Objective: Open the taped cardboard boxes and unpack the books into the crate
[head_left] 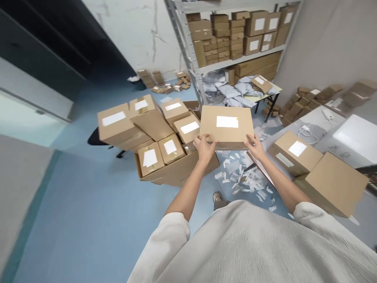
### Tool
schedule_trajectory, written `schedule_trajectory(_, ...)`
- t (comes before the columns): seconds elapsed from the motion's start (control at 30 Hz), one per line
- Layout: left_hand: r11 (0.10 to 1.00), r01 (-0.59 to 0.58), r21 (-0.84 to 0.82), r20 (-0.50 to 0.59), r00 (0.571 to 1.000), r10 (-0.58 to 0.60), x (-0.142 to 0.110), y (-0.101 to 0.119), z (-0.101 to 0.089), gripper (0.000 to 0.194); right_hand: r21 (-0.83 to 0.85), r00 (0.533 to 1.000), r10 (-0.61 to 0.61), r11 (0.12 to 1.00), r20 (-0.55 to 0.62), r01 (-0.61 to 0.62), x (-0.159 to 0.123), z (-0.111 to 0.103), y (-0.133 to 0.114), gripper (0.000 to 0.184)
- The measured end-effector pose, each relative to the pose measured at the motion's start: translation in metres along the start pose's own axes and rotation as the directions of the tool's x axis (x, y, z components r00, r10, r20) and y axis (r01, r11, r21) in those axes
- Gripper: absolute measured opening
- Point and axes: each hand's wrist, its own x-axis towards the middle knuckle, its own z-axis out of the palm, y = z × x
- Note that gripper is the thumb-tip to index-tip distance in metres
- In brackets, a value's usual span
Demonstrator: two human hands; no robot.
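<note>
Between my two hands I hold a flat brown cardboard box point(226, 134) with a white label on its top. My left hand point(205, 147) grips its near left corner, thumb and fingers closed on the edge. On the near right corner, my right hand point(255, 147) is closed the same way. Left of the held box stands a large open carton point(173, 173) filled with several labelled cardboard boxes. One of these, a small labelled box point(188, 126), lies closest to my left hand.
White paper scraps point(250, 177) litter the blue floor. To the right, a table point(313, 122) bears a labelled box point(294, 153) and a white carton point(359, 135). A metal shelf point(241, 62) with stacked boxes stands ahead, beside a small table point(275, 91) with grey parcels.
</note>
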Motion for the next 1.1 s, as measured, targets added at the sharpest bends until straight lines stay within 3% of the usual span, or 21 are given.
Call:
schedule_trajectory(0.2,0.997,-0.076,-0.031,0.190,0.979,0.080,0.009,0.027,0.074,0.048,0.012,0.965,0.204,0.979,-0.163,-0.205,-0.032,-0.037,0.041,0.089)
schedule_trajectory(0.37,0.982,-0.165,-0.087,0.335,0.924,0.185,0.035,0.039,0.130,0.047,0.003,0.895,0.341,0.935,-0.288,-0.355,-0.047,-0.038,0.071,0.090)
schedule_trajectory(0.53,0.964,-0.210,-0.164,0.472,0.842,0.263,0.053,0.044,0.176,0.043,-0.007,0.826,0.416,0.892,-0.381,-0.452,-0.061,-0.032,0.093,0.090)
schedule_trajectory(0.83,0.932,-0.285,-0.226,0.595,0.717,0.363,0.069,0.053,0.223,0.045,0.057,0.684,0.538,0.804,-0.493,-0.592,-0.084,-0.028,0.094,0.092)
schedule_trajectory(1.1,0.896,-0.349,-0.274,0.663,0.606,0.439,0.044,0.079,0.251,0.045,0.130,0.574,0.569,0.768,-0.589,-0.627,-0.114,-0.053,0.090,0.085)
